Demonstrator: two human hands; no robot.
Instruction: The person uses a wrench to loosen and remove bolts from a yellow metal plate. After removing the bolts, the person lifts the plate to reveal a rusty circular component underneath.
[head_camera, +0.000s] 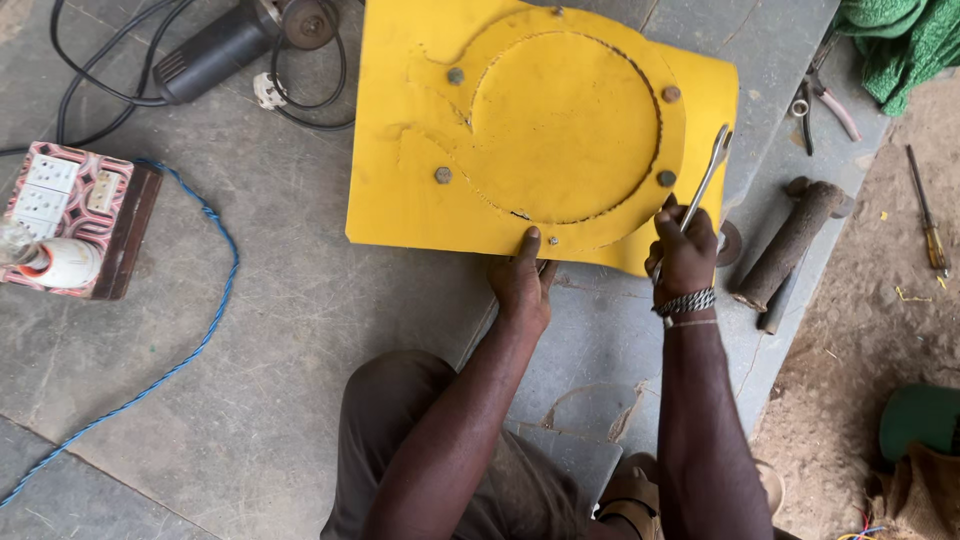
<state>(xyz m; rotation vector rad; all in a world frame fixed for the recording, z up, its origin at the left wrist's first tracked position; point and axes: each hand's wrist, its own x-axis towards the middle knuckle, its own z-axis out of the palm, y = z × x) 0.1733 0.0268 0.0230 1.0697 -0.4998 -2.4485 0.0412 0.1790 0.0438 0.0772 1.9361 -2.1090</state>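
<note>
— What's on your far left?

— I see a socket board (70, 215) with a blue cord (200, 330) trailing off it; above that, an angle grinder (225, 42) on the concrete floor (280, 300).

— And the middle?

— The yellow metal plate (420, 120) lies flat on the floor, a bolted ring around its round centre; my left hand (522, 280) pinches its near edge, thumb on top, grip closed on it.

— Right side?

— My right hand (685, 250) is wrapped tight around a wrench (705, 180), whose head sits over the plate's right edge; beyond it, a hammer (790, 245), pliers (825, 100), a screwdriver (928, 215).
</note>
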